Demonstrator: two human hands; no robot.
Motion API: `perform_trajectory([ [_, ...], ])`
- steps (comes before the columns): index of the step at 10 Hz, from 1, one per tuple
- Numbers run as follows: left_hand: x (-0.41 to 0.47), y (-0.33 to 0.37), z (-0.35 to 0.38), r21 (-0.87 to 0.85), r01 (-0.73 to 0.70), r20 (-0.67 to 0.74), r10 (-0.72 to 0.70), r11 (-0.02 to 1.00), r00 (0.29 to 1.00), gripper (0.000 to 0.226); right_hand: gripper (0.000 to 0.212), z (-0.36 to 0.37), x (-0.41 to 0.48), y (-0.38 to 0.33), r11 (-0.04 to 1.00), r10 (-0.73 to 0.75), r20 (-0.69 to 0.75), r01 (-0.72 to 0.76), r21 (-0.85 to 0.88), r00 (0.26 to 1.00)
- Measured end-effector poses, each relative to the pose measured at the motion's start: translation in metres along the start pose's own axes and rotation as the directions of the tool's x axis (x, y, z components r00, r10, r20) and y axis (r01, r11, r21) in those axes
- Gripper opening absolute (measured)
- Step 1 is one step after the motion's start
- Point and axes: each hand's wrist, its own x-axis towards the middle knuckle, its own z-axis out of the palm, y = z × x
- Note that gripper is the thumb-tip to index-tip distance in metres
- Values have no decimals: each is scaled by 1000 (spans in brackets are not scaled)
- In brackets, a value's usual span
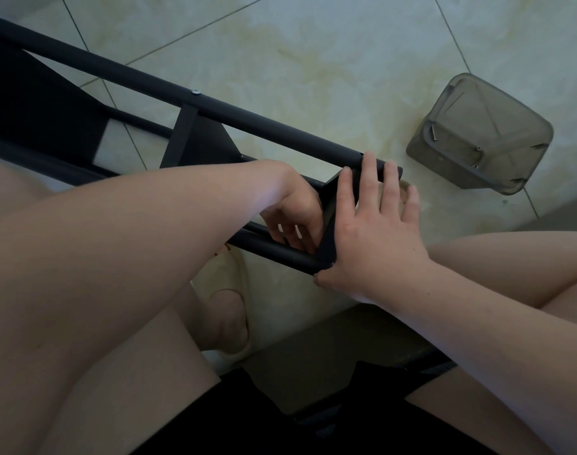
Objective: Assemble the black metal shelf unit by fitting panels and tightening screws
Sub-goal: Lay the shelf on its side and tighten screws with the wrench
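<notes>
Cream slipper (pixel 215 277) at 6 o'clock on pale marbled tile floor (pixel 313 60). Centre: right hand (pixel 372 234) flat, fingers straight, pressing end panel (pixel 328 247) of black shelf frame (pixel 264 123), which runs to 10 o'clock. Left hand (pixel 293 215) curled inside frame; grasp cannot be told. Grey tub (pixel 497 103) with screws (pixel 433 133) at 2 o'clock.

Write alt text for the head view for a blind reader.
A person's right hand presses flat, fingers spread, against the end panel of a black metal shelf frame lying on a tiled floor, while the left hand reaches in behind it with curled fingers. A grey tub holding a few screws sits nearby.
</notes>
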Motion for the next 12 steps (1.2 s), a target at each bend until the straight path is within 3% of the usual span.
perform_trajectory([
  [1,1,-1,1,2,0,3,0,1000,1000,18,141,1,0,0,1000,-1,-10,1,-1,1000],
  [4,-2,2,-4,3,-36,10,36,999,999,38,141,1,1,0,1000,1,-10,-1,2,1000],
  [8,0,2,-2,-3,1,2,-1,1000,1000,22,141,1,1,0,1000,-6,-7,6,-1,1000],
  [12,0,-1,-2,-4,14,-24,-14,1000,1000,26,140,2,1,0,1000,-5,-10,5,-3,1000],
])
